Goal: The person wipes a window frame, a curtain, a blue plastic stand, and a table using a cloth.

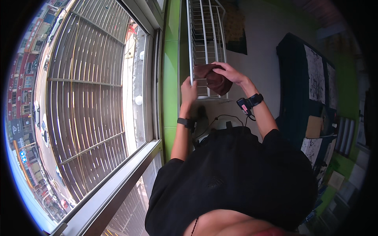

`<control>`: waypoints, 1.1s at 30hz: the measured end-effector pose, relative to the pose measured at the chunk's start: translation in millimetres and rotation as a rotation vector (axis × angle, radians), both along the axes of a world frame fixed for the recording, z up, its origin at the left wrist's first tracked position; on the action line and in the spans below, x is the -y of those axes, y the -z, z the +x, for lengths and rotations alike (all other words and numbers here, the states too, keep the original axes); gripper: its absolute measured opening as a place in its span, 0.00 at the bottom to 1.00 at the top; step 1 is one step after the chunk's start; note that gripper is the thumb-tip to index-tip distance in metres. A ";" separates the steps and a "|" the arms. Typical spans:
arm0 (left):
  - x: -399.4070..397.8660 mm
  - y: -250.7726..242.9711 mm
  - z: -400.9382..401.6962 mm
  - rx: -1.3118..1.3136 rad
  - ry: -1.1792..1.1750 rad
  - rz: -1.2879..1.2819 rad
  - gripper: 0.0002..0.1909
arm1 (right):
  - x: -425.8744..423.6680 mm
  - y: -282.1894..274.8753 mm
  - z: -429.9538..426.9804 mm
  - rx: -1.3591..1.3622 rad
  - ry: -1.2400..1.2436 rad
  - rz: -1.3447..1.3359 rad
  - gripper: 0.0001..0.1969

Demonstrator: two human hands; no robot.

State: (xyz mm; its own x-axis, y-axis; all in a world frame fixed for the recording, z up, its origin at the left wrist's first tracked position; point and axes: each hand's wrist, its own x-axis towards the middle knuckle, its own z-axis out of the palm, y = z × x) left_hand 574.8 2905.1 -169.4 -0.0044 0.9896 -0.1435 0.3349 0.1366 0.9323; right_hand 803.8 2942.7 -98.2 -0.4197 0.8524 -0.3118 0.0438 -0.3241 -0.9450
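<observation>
A white metal wire rack (207,44) stands in front of me, beside the window wall. My left hand (189,90) grips the rack's near end at its left rail (191,53). In my right hand (230,72) is a bunched dark brown cloth (217,81), which lies against the rack's bars near that end. The fingers of that hand rest over the cloth's upper side, and its folds hide part of the bars beneath. Both wrists wear black bands, and a small device (243,106) is strapped to the right one.
At my left a window frame (153,88) opens onto a slatted metal grille (88,103), with a street beyond. Green tiles (170,109) cover the sill. A dark piece of furniture (291,73) stands to the right. A cable (227,116) runs near my waist.
</observation>
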 end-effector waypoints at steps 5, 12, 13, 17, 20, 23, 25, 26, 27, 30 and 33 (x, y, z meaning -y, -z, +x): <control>4.8 -20.3 7.1 -0.225 -0.053 0.140 0.11 | 84.9 -9.6 -0.6 0.430 -0.378 0.298 0.27; -5.2 -0.2 -11.4 -0.202 -0.040 0.017 0.12 | 140.0 91.5 22.7 0.778 -0.161 0.552 0.22; -10.6 -2.7 -13.5 -0.246 -0.031 -0.015 0.14 | 147.7 118.6 38.9 0.829 -0.161 0.600 0.21; -15.4 -42.5 -11.7 -0.764 -0.064 0.048 0.21 | 180.7 148.8 134.9 1.021 -0.389 0.095 0.15; 10.3 -53.7 7.4 -0.956 -0.162 0.355 0.22 | 233.7 133.3 220.8 0.842 -0.203 -0.463 0.17; 46.8 -57.7 33.4 -1.012 -0.084 0.413 0.19 | 312.2 167.2 303.0 0.849 0.023 -0.481 0.16; 71.3 -48.1 51.9 -1.165 -0.079 0.401 0.18 | 353.2 166.8 350.8 0.882 0.131 -0.617 0.18; 85.6 -46.7 67.4 -1.279 -0.089 0.354 0.17 | 378.4 173.6 373.6 0.954 0.195 -0.654 0.18; 93.4 -39.7 65.9 -1.293 -0.125 0.322 0.17 | 390.0 172.2 389.6 1.057 0.145 -0.684 0.18; 100.4 -26.6 85.6 -1.316 -0.185 0.253 0.16 | 422.0 190.0 433.5 1.102 0.174 -0.827 0.19; 95.9 -20.2 116.0 -1.218 -0.144 0.134 0.15 | 428.8 203.6 454.1 1.004 0.198 -0.768 0.20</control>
